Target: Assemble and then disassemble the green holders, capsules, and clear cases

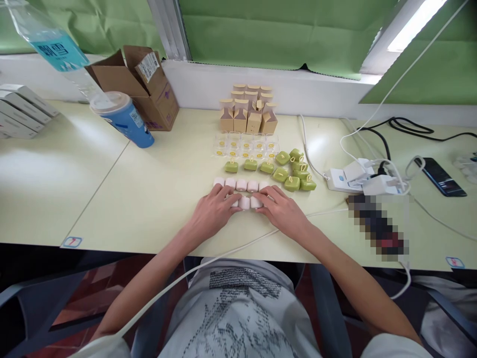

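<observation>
Green blinds (290, 35) hang above the white wall behind our pale table (179, 169). Just in front of us, small pale pink blocks (244, 203) stand in two rows, partly covered by our fingers. Our left hand (212, 214) bends around the left end of the rows, thumb at the near row; our right hand (285, 214) curves likewise around the right end. Both touch the blocks, but we cannot tell whether either one grips any. Beyond the far row lie green lids (292, 184) with little loops, several bunched at the right, then clear plastic cups (246, 145) with yellow stickers, then small brown boxes (254, 122) near the wall. Well off to our left stand a blue cup (128, 124) and an opened carton (158, 102); to our right, we see a power strip (340, 180) and a phone (443, 176).
</observation>
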A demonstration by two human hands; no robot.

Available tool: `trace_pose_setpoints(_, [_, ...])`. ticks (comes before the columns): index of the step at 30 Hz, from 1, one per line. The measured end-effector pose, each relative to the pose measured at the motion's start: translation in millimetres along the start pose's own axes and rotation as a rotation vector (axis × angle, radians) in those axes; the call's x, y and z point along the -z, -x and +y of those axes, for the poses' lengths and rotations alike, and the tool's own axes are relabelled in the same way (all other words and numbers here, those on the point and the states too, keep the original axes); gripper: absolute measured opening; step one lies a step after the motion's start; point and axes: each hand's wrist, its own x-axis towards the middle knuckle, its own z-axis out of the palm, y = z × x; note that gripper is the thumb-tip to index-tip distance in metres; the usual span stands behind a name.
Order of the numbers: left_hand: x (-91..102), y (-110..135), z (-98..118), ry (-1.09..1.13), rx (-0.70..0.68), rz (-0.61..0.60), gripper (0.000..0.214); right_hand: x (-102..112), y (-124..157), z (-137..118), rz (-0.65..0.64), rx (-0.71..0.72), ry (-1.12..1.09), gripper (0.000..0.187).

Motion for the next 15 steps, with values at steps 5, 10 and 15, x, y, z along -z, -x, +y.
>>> trace_pose_setpoints(5, [-1.4, 0, -11, -0.042, 0.01, -0.005, 0.041, -16, -13, 2, 0.025, -0.033, 0.034, 0.028])
trace_pose_setpoints(10, [-1.7, 15, -24, 0.014, -0.044, 0.069, 0.057, -21, 2, 6, 0.086, -0.07, -0.037, 0.046])
trace_pose_setpoints(15, [3.1, 25, -44, 0.054, -0.042, 0.122, 0.058, -11, 9, 11, 0.076, -0.147, 0.001, 0.067])
